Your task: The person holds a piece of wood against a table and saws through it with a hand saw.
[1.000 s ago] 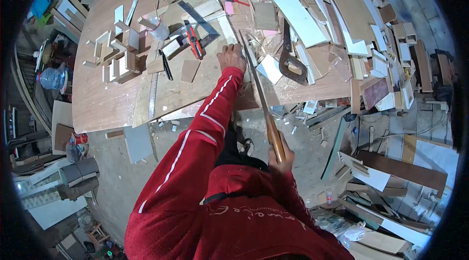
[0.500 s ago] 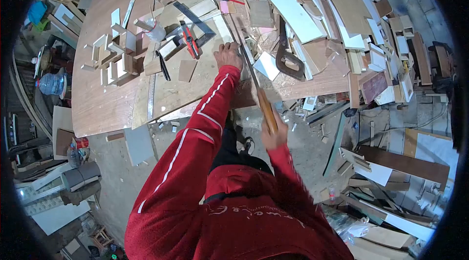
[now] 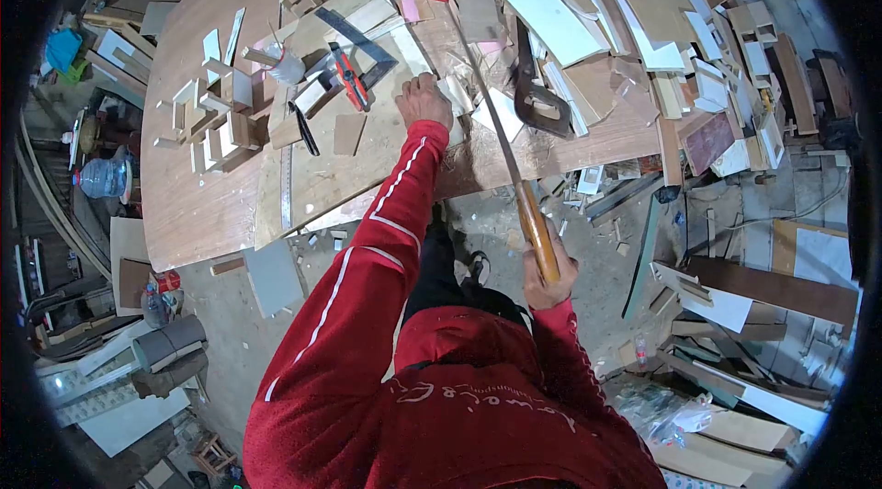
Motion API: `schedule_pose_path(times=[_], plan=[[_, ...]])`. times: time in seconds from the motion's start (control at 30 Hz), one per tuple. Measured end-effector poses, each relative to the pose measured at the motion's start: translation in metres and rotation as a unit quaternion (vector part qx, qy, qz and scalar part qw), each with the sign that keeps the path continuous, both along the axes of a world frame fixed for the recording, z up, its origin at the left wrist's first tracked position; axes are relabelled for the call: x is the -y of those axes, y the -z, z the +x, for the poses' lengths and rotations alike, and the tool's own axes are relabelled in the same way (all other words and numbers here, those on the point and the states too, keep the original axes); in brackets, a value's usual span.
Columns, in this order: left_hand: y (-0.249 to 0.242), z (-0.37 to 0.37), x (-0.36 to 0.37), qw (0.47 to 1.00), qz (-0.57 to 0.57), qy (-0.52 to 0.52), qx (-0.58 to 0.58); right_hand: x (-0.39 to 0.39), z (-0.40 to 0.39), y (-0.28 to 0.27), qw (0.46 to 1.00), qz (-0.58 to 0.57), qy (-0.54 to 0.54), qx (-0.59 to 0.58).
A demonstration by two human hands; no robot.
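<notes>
My right hand (image 3: pixel 551 267) is wrapped round the wooden handle of a long, thin saw (image 3: pixel 497 117). Its blade points up and away over the table, just to the right of my left hand. My left hand (image 3: pixel 424 103) presses down on a light wooden piece (image 3: pixel 454 94) on the table; its fingers look bent, and how far they grip the piece is hidden. Left of that hand lie a small wooden block (image 3: pixel 348 134), a red and black tool (image 3: pixel 349 77) and a dark metal square (image 3: pixel 378 55).
Small wooden frames (image 3: pixel 225 135) and a white cup (image 3: pixel 288 67) stand on the table (image 3: pixel 175 222) at the left. A second handsaw (image 3: pixel 542 108) and white boards (image 3: pixel 551 11) lie at the right. Offcuts cover the floor beyond.
My right hand has moved right and back towards my body, drawing the saw with it. My left hand stays at about the same place; the view has shifted slightly.
</notes>
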State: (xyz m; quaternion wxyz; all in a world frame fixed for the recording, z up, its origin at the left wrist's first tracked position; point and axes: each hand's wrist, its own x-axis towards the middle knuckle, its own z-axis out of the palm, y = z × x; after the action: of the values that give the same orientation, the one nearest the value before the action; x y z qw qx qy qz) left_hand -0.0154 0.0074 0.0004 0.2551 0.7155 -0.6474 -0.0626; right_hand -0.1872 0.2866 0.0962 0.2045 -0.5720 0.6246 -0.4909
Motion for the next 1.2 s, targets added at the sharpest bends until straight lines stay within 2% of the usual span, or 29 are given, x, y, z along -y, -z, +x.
schedule_pose_path(times=[0.17, 0.47, 0.67, 0.8, 0.87, 1.07, 1.2], plan=[[0.002, 0.001, 0.001, 1.0, -0.018, 0.0, 0.005, -0.015, -0.003, 0.002, 0.997, 0.072, -0.035, 0.004], [0.003, 0.003, 0.001, 0.999, -0.025, 0.007, 0.021, -0.015, -0.002, 0.019, 0.999, 0.02, -0.04, -0.015], [-0.005, 0.001, -0.002, 0.999, -0.021, 0.02, 0.015, -0.02, -0.003, 0.011, 0.997, 0.052, -0.043, -0.03], [-0.006, 0.001, -0.002, 0.999, -0.016, 0.028, 0.029, -0.017, -0.001, 0.012, 0.998, 0.034, -0.048, -0.024], [-0.005, 0.003, -0.001, 0.999, -0.004, 0.034, 0.033, -0.006, 0.006, 0.007, 0.996, 0.074, -0.046, 0.016], [-0.001, 0.003, 0.001, 0.999, -0.019, 0.034, 0.023, 0.028, 0.019, 0.015, 0.985, 0.167, -0.037, 0.012], [-0.006, -0.001, 0.001, 0.999, -0.026, 0.026, 0.014, -0.019, 0.006, 0.017, 0.985, 0.16, -0.054, 0.023]])
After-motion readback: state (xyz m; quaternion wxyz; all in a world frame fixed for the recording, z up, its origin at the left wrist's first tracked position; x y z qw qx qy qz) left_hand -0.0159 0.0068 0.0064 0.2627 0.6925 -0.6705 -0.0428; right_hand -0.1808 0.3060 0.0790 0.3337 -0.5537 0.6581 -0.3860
